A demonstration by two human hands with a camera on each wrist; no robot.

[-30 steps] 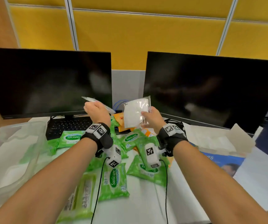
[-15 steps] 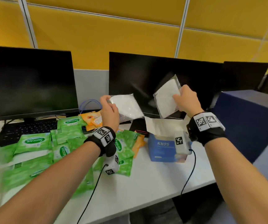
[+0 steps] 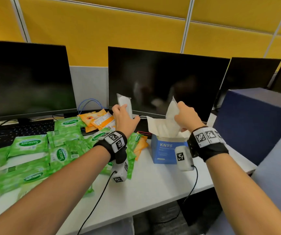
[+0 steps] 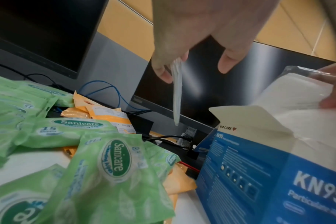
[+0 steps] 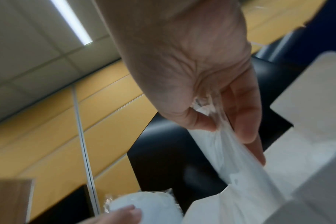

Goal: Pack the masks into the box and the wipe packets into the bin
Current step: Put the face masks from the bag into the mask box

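The blue KN95 box (image 3: 166, 150) stands open on the white desk, its flaps up. My right hand (image 3: 184, 117) pinches a wrapped white mask (image 3: 172, 111) whose lower end dips into the box mouth; the right wrist view shows that mask (image 5: 230, 153) between thumb and fingers of the right hand (image 5: 230, 121). Left of the box, my left hand (image 3: 124, 116) holds a second wrapped mask (image 3: 125, 103) upright in the air, seen edge-on as a thin mask (image 4: 177, 94) below the left hand (image 4: 175, 66). Green Sanicare wipe packets (image 3: 28, 143) lie heaped on the left.
Orange wipe packets (image 3: 97, 120) lie behind the green heap, near a blue cable (image 3: 89, 105). Two dark monitors (image 3: 163, 82) stand at the desk's back, a black keyboard (image 3: 17, 131) under the left one. A blue partition (image 3: 255, 122) rises right of the box. The bin is out of view.
The view has swung right. My right hand has come down with its mask into the box mouth. My left hand has turned its mask upright and moved nearer the box.
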